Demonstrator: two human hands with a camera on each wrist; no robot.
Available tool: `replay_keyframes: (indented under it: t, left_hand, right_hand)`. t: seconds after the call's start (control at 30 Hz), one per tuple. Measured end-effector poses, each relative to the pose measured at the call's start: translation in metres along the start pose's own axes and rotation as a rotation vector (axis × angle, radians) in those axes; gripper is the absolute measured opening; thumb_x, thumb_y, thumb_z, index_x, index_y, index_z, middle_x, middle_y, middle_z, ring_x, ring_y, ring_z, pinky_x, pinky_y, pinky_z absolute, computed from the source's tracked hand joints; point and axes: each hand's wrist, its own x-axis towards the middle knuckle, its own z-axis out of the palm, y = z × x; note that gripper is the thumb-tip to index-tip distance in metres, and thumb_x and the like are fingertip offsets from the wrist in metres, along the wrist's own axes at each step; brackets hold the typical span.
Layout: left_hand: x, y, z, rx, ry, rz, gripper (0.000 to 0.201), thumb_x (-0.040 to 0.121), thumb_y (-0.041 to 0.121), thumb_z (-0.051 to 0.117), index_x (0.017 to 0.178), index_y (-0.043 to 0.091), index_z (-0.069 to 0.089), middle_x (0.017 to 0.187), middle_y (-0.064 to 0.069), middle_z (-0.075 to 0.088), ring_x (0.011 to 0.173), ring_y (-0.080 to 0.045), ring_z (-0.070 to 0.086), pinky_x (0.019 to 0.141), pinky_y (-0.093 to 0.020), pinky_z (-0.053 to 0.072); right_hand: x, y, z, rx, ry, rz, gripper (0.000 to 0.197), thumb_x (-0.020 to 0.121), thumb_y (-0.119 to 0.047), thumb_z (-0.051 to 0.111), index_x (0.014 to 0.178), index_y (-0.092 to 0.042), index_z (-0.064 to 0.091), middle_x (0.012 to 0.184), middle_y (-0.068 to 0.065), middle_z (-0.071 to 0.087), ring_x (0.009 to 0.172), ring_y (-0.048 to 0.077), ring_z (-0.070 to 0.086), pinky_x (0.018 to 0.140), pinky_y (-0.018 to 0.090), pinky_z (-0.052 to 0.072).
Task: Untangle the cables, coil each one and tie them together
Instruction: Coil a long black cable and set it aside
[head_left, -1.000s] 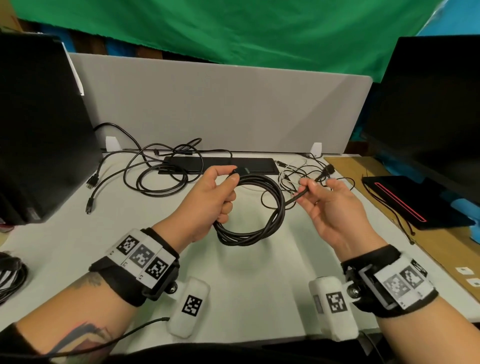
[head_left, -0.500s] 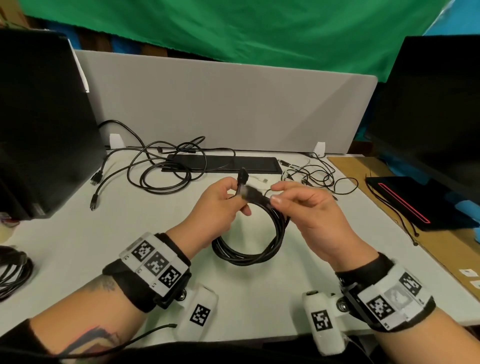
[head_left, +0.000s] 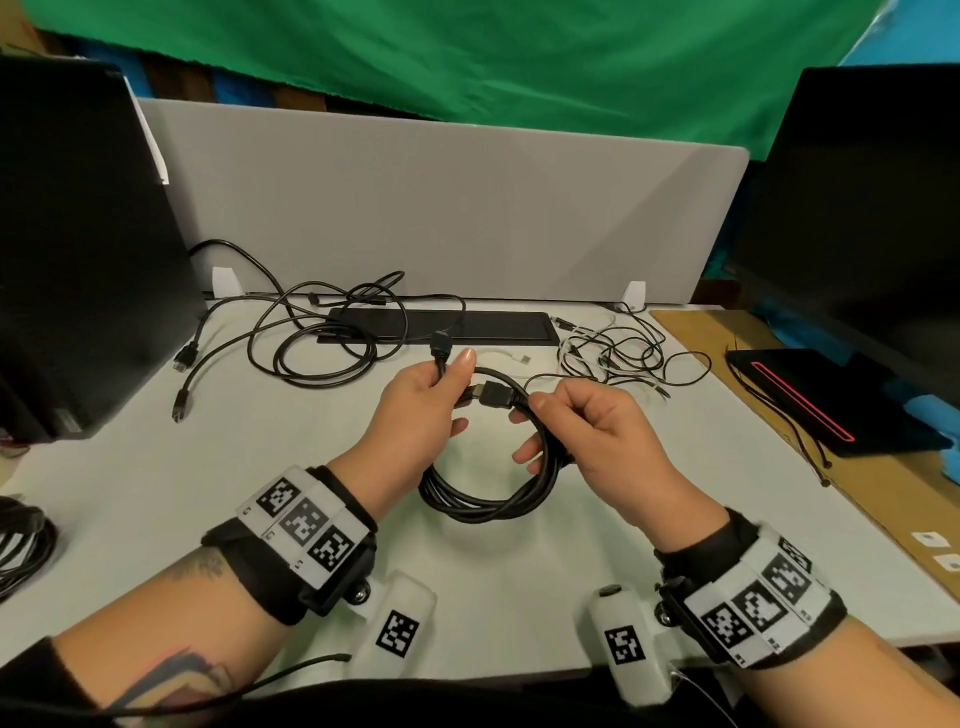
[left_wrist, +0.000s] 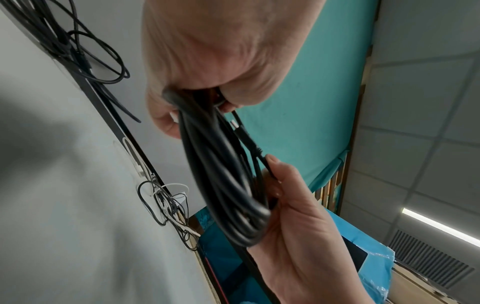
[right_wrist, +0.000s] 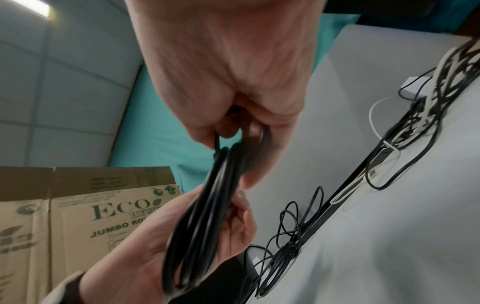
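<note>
Right hand (head_left: 597, 436) now lower on coil (head_left: 483, 499)

The head view looks forward and down over the table (head_left: 519, 571) at both hands from above. Each wrist view looks up along its own palm, very close, toward the ceiling. All three share the black cable coil (head_left: 488, 499).

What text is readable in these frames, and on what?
"ECO": large green print on the cardboard box, right wrist view.
"JUMBO RO": below it on the same box; the rest is hidden behind the left hand.
Small lines along the box's top flap: too blurred to read.
Wrist bands and white wrist camera housings: square black-and-white coded markers only, no words.
Small white tags on the brown mat, head view: too small to read.
</note>
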Motion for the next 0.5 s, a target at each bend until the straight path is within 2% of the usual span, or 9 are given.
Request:
replay_keyframes:
  t: [0.1,0.13,0.2,0.27,0.33,0.43,0.47,0.5]
  left_hand:
    - [-0.001,-0.002,0.001,-0.027,0.018,-0.008,0.04,0.099,0.054,0.049,0.091,0.02,0.068,0.087,0.008,0.073,0.085,-0.004,0.069,0.067,-0.021,0.055]
    - [-0.002,-0.002,0.002,-0.029,-0.007,0.006,0.041,0.099,0.054,0.048,0.093,0.019,0.069,0.089,0.007,0.074,0.086,-0.004,0.069,0.068,-0.022,0.057]
    - [-0.005,-0.001,0.003,-0.015,-0.078,0.049,0.038,0.098,0.053,0.051,0.099,0.019,0.068,0.097,0.0,0.075,0.093,-0.009,0.071,0.072,-0.027,0.06]
    - [-0.009,0.0,0.004,0.022,-0.134,0.094,0.029,0.092,0.046,0.066,0.099,0.018,0.063,0.098,-0.005,0.074,0.096,-0.015,0.071,0.073,-0.031,0.061]
    - [-0.013,-0.001,0.005,0.088,-0.196,0.116,0.036,0.085,0.036,0.078,0.101,0.013,0.055,0.096,-0.005,0.073,0.089,-0.016,0.072,0.073,-0.035,0.063]
    - [-0.018,0.0,0.009,0.11,-0.221,0.096,0.035,0.089,0.027,0.075,0.103,0.013,0.048,0.095,-0.011,0.068,0.065,-0.013,0.063,0.065,-0.039,0.062]
    - [-0.019,0.001,0.01,0.127,-0.236,0.101,0.029,0.092,0.028,0.072,0.103,0.017,0.048,0.089,-0.006,0.068,0.059,-0.011,0.058,0.061,-0.036,0.06]
    - [-0.019,0.002,0.01,0.159,-0.265,0.121,0.024,0.095,0.031,0.068,0.102,0.021,0.048,0.079,0.003,0.069,0.054,-0.009,0.054,0.056,-0.032,0.056]
  right_hand:
    - [0.0,0.004,0.004,-0.094,0.054,-0.009,0.032,0.1,-0.017,0.057,0.072,-0.005,0.05,0.09,0.006,0.075,0.063,0.028,0.073,0.057,0.045,0.056]
    - [-0.001,0.006,0.006,-0.131,0.073,-0.014,0.032,0.1,-0.02,0.057,0.072,-0.006,0.051,0.088,0.003,0.075,0.06,0.027,0.072,0.054,0.042,0.055]
    - [-0.002,0.008,0.01,-0.216,0.114,-0.018,0.032,0.1,-0.027,0.057,0.075,-0.007,0.055,0.083,-0.003,0.074,0.052,0.022,0.07,0.045,0.027,0.048]
    - [-0.004,0.011,0.013,-0.308,0.149,-0.013,0.033,0.1,-0.034,0.055,0.077,-0.011,0.058,0.079,-0.004,0.073,0.047,0.017,0.068,0.042,0.02,0.043]
    - [-0.006,0.013,0.014,-0.399,0.168,-0.011,0.035,0.1,-0.04,0.052,0.077,-0.013,0.056,0.075,-0.002,0.071,0.045,0.015,0.067,0.043,0.023,0.045]
    - [-0.008,0.015,0.016,-0.493,0.201,-0.004,0.038,0.1,-0.042,0.051,0.077,-0.012,0.05,0.067,0.003,0.066,0.042,0.017,0.062,0.045,0.034,0.05]
    - [-0.008,0.017,0.017,-0.518,0.223,-0.004,0.037,0.1,-0.043,0.05,0.076,-0.014,0.046,0.063,0.004,0.062,0.044,0.017,0.059,0.045,0.034,0.048]
    - [-0.009,0.018,0.017,-0.552,0.249,-0.008,0.037,0.1,-0.044,0.05,0.076,-0.018,0.042,0.06,0.002,0.057,0.045,0.013,0.055,0.044,0.029,0.043]
